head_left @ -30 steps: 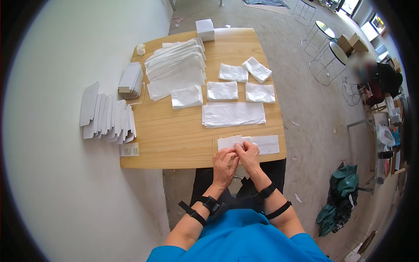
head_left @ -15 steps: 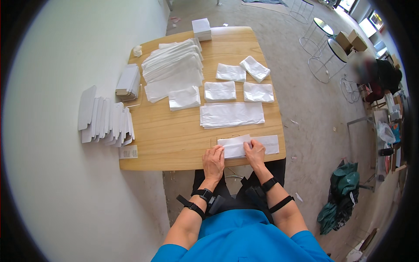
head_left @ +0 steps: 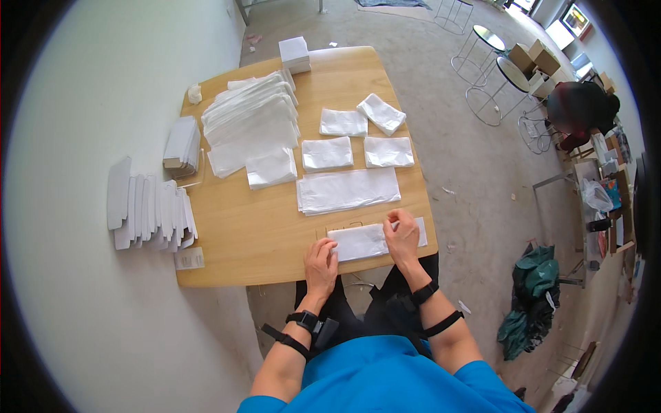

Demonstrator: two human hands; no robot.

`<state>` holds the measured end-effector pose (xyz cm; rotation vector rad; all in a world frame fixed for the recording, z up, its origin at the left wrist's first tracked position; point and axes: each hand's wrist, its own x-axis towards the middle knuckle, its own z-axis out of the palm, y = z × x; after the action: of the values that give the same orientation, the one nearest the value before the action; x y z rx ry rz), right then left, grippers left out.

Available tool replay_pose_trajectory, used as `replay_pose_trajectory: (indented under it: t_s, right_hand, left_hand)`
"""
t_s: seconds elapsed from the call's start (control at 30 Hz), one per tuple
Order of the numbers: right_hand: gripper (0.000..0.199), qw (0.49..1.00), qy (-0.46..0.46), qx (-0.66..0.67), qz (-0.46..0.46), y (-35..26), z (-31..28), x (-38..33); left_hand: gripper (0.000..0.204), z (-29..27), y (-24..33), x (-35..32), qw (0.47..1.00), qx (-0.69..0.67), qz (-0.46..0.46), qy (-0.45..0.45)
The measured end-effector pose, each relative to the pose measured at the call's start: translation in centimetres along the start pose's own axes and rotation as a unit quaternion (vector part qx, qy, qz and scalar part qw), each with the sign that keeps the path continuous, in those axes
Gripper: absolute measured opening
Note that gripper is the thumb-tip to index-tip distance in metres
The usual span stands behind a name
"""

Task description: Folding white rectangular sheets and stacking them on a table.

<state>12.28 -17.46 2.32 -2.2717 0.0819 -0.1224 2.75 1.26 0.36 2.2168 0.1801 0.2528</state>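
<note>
A long, flat white folded sheet (head_left: 359, 242), paper-like or thin plastic, lies along the table's near edge. My left hand (head_left: 321, 265) rests at its left end, fingers loosely bent and apart, fingertips touching or just beside it. Over the sheet's right part is my right hand (head_left: 402, 239), its thumb and fingers drawn together in a pinch; what is between them, if anything, is hidden. Just beyond lies a wider white folded stack (head_left: 350, 191). Behind that are several smaller folded white packets, among them a left packet (head_left: 327, 153) and a right packet (head_left: 388, 152).
A fanned pile of white sheets (head_left: 251, 120) covers the table's far left. White card stacks (head_left: 182, 143) and leaning flat cartons (head_left: 148, 210) stand along the left side beside the wall. A white block (head_left: 295, 54) sits at the far edge. Right: stools (head_left: 489, 38), a person (head_left: 585, 110), green bags (head_left: 533, 296).
My right hand has risen off the folded part and closed into a pinch, farther from me. My left hand's fingers have loosened at the sheet's left end. The whole view has shifted slightly.
</note>
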Motion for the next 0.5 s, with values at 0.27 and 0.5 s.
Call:
replay_pose_trajectory:
  t_s: [0.27,0.5]
  right_hand:
    - [0.010,0.990,-0.072,0.054,-0.110,-4.4,10.2,4.2]
    - [0.011,0.994,-0.083,0.046,-0.060,-3.1,13.2,5.2]
  left_hand:
    - [0.016,-1.7,-0.8,-0.3,0.987,-0.108,-0.110,0.045]
    - [0.019,-3.7,-3.2,2.5,0.957,-0.191,-0.209,0.065]
